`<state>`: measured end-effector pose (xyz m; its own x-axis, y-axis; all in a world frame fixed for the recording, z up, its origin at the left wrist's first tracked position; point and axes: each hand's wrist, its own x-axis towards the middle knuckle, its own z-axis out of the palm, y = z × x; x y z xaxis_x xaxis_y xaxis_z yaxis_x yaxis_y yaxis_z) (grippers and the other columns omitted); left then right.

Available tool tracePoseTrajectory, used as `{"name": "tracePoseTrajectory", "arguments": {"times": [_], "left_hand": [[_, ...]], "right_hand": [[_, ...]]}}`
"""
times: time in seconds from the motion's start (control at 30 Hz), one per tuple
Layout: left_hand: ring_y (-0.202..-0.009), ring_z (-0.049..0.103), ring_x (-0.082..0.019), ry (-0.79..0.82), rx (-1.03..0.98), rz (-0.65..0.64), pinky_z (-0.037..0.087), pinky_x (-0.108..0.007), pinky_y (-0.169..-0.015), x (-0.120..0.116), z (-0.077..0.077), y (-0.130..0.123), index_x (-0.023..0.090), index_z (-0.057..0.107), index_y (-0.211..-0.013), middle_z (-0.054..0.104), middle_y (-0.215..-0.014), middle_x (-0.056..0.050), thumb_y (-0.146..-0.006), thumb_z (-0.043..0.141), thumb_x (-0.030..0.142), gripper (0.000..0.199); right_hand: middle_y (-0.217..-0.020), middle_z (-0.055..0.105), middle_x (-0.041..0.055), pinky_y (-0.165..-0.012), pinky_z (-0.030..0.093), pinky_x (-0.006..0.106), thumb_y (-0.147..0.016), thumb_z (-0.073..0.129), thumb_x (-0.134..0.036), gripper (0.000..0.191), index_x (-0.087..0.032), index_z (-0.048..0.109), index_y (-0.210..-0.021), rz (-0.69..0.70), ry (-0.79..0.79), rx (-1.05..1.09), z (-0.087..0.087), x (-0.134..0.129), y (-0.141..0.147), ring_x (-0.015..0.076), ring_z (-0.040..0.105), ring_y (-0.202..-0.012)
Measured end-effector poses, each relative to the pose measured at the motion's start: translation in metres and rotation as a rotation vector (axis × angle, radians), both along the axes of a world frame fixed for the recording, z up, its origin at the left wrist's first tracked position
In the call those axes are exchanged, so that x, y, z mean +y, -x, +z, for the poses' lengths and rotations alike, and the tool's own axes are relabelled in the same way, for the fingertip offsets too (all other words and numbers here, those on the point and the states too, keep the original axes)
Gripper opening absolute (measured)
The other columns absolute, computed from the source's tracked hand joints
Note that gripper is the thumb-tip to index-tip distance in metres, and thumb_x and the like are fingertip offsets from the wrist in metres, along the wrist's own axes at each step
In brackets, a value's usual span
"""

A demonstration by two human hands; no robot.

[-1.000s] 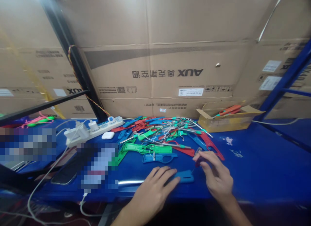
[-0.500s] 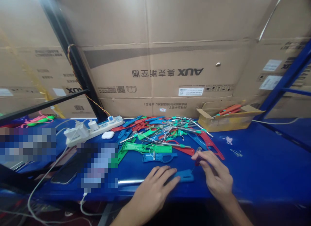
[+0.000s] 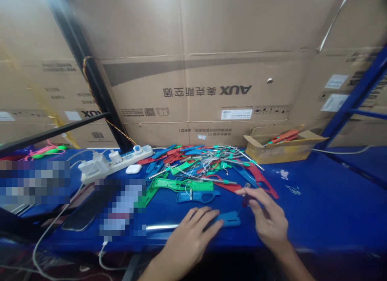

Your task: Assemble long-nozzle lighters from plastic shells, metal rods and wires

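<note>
My left hand (image 3: 191,232) lies over a blue long-nosed lighter (image 3: 231,219), its fingers curled on the handle and pressing it to the table. The lighter's metal tube (image 3: 161,227) sticks out to the left of the hand. My right hand (image 3: 270,216) pinches a small dark purple piece (image 3: 246,200) between thumb and fingers, just above and right of the handle's end. A thin strand seems to run between the piece and the handle. Ahead of both hands lie a blue handle shell (image 3: 198,196) and a green handle shell (image 3: 203,186).
Behind them spreads a pile of red, blue and green lighter parts with metal tubes and white wires. A cardboard box (image 3: 279,152) with orange-red pieces stands at the back right. On the left are a power strip (image 3: 133,155), a white earbud case (image 3: 133,169) and phones with cables.
The view has shifted very slightly. Both hands keep almost the same pose, the left on the lighter and the right pinching the purple piece.
</note>
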<state>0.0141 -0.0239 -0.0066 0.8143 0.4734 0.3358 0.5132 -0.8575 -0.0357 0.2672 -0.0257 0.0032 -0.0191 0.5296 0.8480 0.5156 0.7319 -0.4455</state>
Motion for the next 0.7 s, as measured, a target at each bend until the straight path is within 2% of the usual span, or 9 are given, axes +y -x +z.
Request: {"name": "tracePoseTrajectory", "arguments": {"times": [0.13,0.27,0.4,0.47,0.57,0.63,0.7], "left_hand": [[-0.134,0.051,-0.027,0.006,0.000,-0.005,0.045,-0.043,-0.107,0.000,0.000,0.000,0.022,0.049,-0.146,0.054,-0.150,-0.006,-0.096,0.048,0.002,0.055],[-0.134,0.051,-0.028,0.016,0.004,-0.010,0.046,-0.046,-0.106,-0.001,0.001,0.000,0.022,0.048,-0.147,0.054,-0.151,-0.006,-0.094,0.047,0.000,0.058],[-0.134,0.051,-0.027,0.015,0.005,-0.003,0.046,-0.044,-0.107,-0.001,0.001,0.000,0.022,0.048,-0.147,0.053,-0.152,-0.005,-0.094,0.049,0.001,0.057],[-0.135,0.051,-0.027,0.014,0.007,-0.002,0.045,-0.044,-0.107,-0.001,0.001,0.000,0.022,0.049,-0.146,0.053,-0.152,-0.005,-0.095,0.049,0.002,0.056],[-0.135,0.051,-0.027,0.013,0.012,-0.003,0.045,-0.044,-0.108,-0.001,0.000,0.000,0.022,0.048,-0.147,0.053,-0.152,-0.006,-0.095,0.048,0.001,0.056],[-0.134,0.051,-0.027,0.013,0.013,-0.005,0.045,-0.045,-0.107,0.000,-0.001,0.000,0.022,0.048,-0.148,0.053,-0.152,-0.006,-0.094,0.048,0.000,0.058],[-0.134,0.051,-0.028,0.013,0.009,-0.008,0.046,-0.045,-0.106,0.000,-0.001,0.000,0.022,0.048,-0.147,0.053,-0.151,-0.006,-0.094,0.047,0.000,0.058]], "right_hand": [[-0.096,0.077,0.0057,-0.071,0.058,0.036,-0.099,0.059,-0.014,0.032,-0.027,0.066,-0.128,-0.014,0.021,0.038,0.000,0.000,0.000,0.0217,0.071,-0.083],[-0.090,0.075,0.0050,-0.064,0.056,0.033,-0.093,0.071,-0.016,0.027,-0.025,0.069,-0.119,0.009,0.055,0.177,-0.010,0.005,-0.003,0.0211,0.069,-0.078],[-0.087,0.073,0.0033,-0.061,0.056,0.032,-0.090,0.075,-0.019,0.032,-0.027,0.068,-0.121,0.011,0.014,0.211,-0.013,0.007,-0.003,0.0201,0.068,-0.076],[-0.089,0.073,0.0037,-0.065,0.057,0.033,-0.094,0.070,-0.019,0.031,-0.027,0.068,-0.124,0.037,0.003,0.126,-0.009,0.006,-0.003,0.0201,0.068,-0.077],[-0.099,0.074,0.0069,-0.079,0.058,0.040,-0.102,0.057,-0.020,0.028,-0.027,0.067,-0.128,0.061,-0.008,-0.006,-0.001,0.004,-0.002,0.0227,0.069,-0.090],[-0.105,0.076,0.0076,-0.089,0.057,0.044,-0.104,0.052,-0.019,0.030,-0.026,0.065,-0.129,0.055,-0.016,-0.024,0.003,0.004,0.000,0.0242,0.069,-0.100],[-0.101,0.077,0.0057,-0.095,0.056,0.045,-0.104,0.052,-0.017,0.029,-0.027,0.065,-0.128,0.064,-0.023,0.002,0.006,0.004,0.001,0.0235,0.070,-0.101]]}}
